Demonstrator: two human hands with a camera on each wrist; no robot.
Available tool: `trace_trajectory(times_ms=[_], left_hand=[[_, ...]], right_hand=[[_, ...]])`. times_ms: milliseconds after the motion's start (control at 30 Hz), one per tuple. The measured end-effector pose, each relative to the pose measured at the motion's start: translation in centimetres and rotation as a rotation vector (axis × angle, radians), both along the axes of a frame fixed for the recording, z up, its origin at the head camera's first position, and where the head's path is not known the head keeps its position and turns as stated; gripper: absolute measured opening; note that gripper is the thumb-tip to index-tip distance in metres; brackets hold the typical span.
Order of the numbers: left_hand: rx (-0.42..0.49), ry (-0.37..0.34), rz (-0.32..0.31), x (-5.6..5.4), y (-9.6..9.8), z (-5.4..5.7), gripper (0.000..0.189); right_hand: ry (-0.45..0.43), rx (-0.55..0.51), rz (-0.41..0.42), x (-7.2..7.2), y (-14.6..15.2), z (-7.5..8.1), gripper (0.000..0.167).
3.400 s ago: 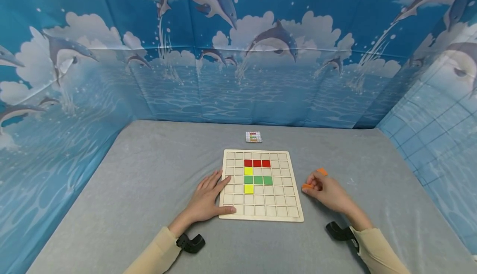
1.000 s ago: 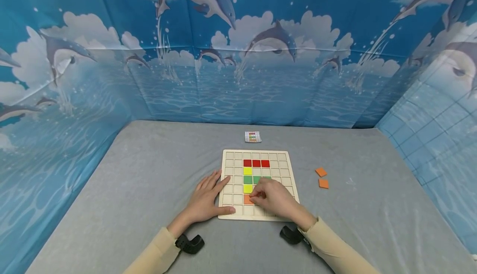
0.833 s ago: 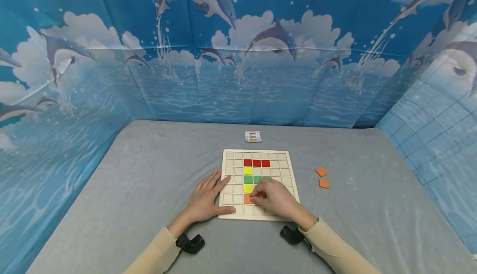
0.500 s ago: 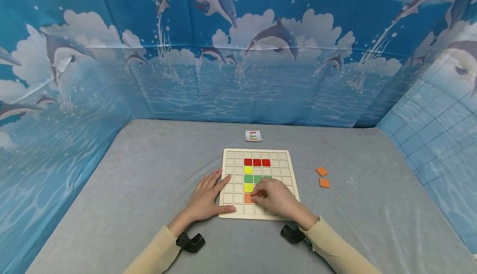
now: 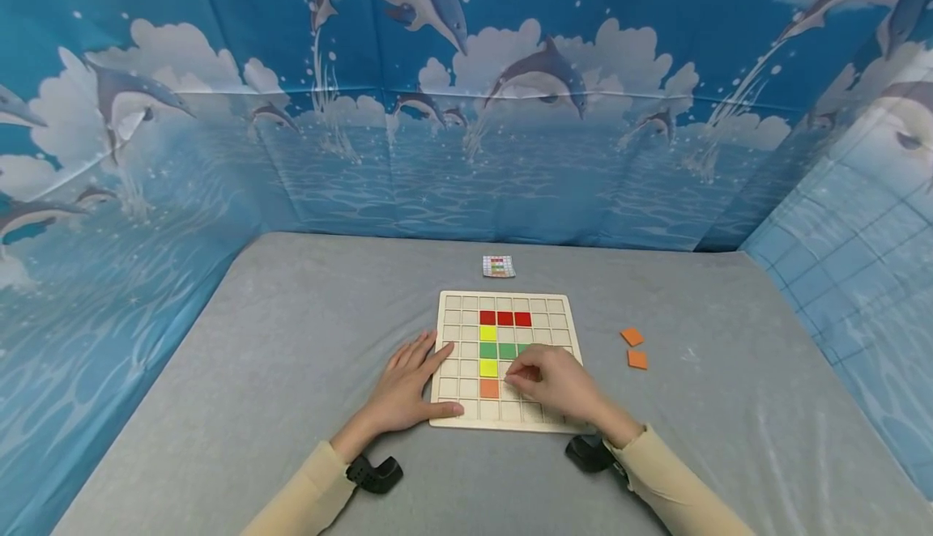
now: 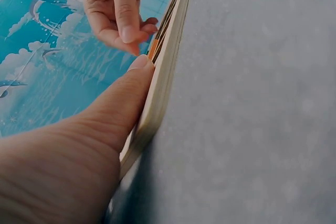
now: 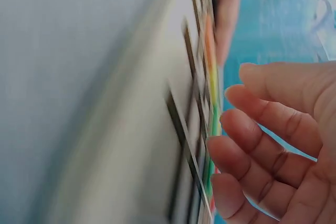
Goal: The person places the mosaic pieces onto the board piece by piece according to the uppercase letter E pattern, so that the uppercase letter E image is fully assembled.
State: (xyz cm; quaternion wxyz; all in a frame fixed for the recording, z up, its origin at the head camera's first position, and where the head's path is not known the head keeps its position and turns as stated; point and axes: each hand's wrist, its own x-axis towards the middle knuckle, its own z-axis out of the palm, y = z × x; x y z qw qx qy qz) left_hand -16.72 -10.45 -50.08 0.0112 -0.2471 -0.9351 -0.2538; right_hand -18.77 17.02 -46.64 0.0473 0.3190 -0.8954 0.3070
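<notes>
A wooden grid board (image 5: pixel 541 415) lies on the cloth with coloured square tiles set in its cells. Red tiles (image 5: pixel 505 318) form a row near the top. Below are a yellow tile (image 5: pixel 487 333), a row of green tiles (image 5: pixel 488 350), another yellow tile (image 5: pixel 488 368) and an orange tile (image 5: pixel 489 389). My left hand (image 5: pixel 402 386) rests spread over the board's left edge, its thumb on the near left corner area. Over the board, just right of the orange tile, hovers my right hand (image 5: pixel 557 380). Its fingers are loosely curved and nothing sits between thumb and forefinger in the right wrist view.
Two loose orange tiles (image 5: pixel 632 337) lie on the grey cloth to the right of the board. A small card (image 5: pixel 499 266) printed with a coloured grid sits beyond the board's far edge. A dolphin-print curtain (image 5: pixel 452 172) stands behind the table and along both sides.
My right hand brought an orange tile from the right onto the board below the lower yellow tile. It has since let go and shifted slightly right. My left hand stayed put.
</notes>
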Motion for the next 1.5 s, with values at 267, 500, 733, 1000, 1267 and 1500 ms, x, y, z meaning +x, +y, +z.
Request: trace_trajectory(times_ms=[267, 500, 733, 1000, 1267, 1500], left_hand=[[-0.006, -0.008, 0.005, -0.1, -0.2, -0.1, 0.093], [-0.01, -0.011, 0.002, 0.0, -0.2, 0.0, 0.093], [-0.01, -0.003, 0.003, 0.1, -0.2, -0.2, 0.093], [-0.002, -0.003, 0.004, 0.1, -0.1, 0.1, 0.092], [-0.007, -0.008, 0.004, 0.1, 0.0, 0.3, 0.093], [-0.003, -0.008, 0.003, 0.1, 0.1, 0.2, 0.092]], right_hand=[[0.005, -0.054, -0.187, -2.0, 5.8, 0.9, 0.006], [-0.039, 0.018, -0.411, -3.8, 11.4, 0.8, 0.032], [-0.151, 0.1, -0.596, -4.3, 14.4, 0.0, 0.06], [-0.205, 0.147, -0.623, -4.1, 15.1, 0.2, 0.06], [-0.252, 0.139, -0.619, -4.1, 14.6, 0.3, 0.039], [-0.208, 0.12, -0.629, -3.9, 13.9, 0.3, 0.03]])
